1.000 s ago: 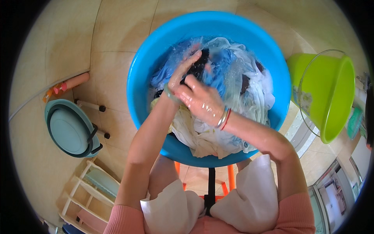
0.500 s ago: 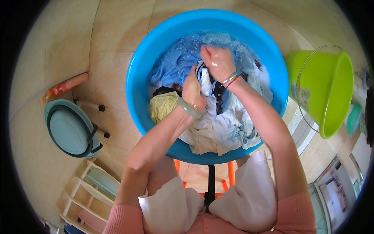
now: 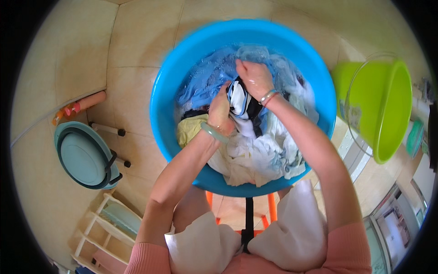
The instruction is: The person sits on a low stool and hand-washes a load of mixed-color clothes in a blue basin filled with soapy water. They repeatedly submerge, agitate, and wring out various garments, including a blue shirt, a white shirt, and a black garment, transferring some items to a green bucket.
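A large blue basin (image 3: pixel 160 86) holds sudsy water and a heap of wet clothes. My left hand (image 3: pixel 220 113), a pale green bangle on its wrist, grips the near left side of a black-and-white garment with blue trim (image 3: pixel 238 101). At the garment's far right side my right hand (image 3: pixel 256 81) is closed in a fist on the cloth, its fingertips hidden. Blue cloth (image 3: pixel 198 77) floats at the far left, a yellow cloth (image 3: pixel 191 129) lies beside my left wrist, and white clothes (image 3: pixel 251 153) fill the near part.
On the right a lime green bucket (image 3: pixel 383 114) with a wire handle leans close to the basin. Grey-green basins (image 3: pixel 82 157) stand at the left, near orange-capped bottles (image 3: pixel 84 104). A cream rack (image 3: pixel 107 228) is at the lower left. Orange stool legs (image 3: pixel 272 209) show below the basin.
The black-and-white garment shows more between my hands, its white part bunched upward. My left hand has shifted slightly left and down. The whole view has tilted a little.
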Tool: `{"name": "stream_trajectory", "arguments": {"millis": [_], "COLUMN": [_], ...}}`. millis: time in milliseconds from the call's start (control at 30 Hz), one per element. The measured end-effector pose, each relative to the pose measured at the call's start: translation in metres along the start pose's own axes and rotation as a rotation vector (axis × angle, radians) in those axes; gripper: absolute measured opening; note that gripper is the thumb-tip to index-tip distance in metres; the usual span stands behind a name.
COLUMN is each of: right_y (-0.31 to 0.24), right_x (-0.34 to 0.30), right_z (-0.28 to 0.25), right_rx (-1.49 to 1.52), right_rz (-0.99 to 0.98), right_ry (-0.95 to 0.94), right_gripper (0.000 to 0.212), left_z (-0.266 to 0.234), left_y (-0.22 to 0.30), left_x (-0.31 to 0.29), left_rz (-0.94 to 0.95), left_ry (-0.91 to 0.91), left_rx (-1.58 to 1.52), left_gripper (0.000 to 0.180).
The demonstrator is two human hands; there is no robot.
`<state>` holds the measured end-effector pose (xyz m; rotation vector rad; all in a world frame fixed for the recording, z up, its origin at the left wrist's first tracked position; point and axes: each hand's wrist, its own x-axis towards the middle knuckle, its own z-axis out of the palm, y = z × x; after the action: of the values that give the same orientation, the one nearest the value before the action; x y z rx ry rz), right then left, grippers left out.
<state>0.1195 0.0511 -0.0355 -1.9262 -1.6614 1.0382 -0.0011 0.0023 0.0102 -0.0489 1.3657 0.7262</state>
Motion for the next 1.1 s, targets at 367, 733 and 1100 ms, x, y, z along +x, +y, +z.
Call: {"name": "stream_trajectory", "arguments": {"millis": [367, 733, 1100], "right_y": [0.035, -0.073, 0.013], "right_x": [0.006, -0.114, -0.006], "right_z": [0.012, -0.001, 0.017], "right_rx": [-0.164, 0.037, -0.255], "right_rz": [0.012, -0.727, -0.381], "right_ry": [-0.124, -0.075, 0.055], "right_gripper": [0.024, 0.015, 0.034], "left_z": [-0.056, -0.018, 0.002], "left_y": [0.007, 0.032, -0.022], "left_x": [0.093, 0.003, 0.008], "left_rz": [0.409, 0.064, -0.018], "left_ry": [-0.136, -0.549, 0.036], "left_rx": [0.117, -0.094, -0.133], "left_gripper": [0.035, 0.044, 0.031]}}
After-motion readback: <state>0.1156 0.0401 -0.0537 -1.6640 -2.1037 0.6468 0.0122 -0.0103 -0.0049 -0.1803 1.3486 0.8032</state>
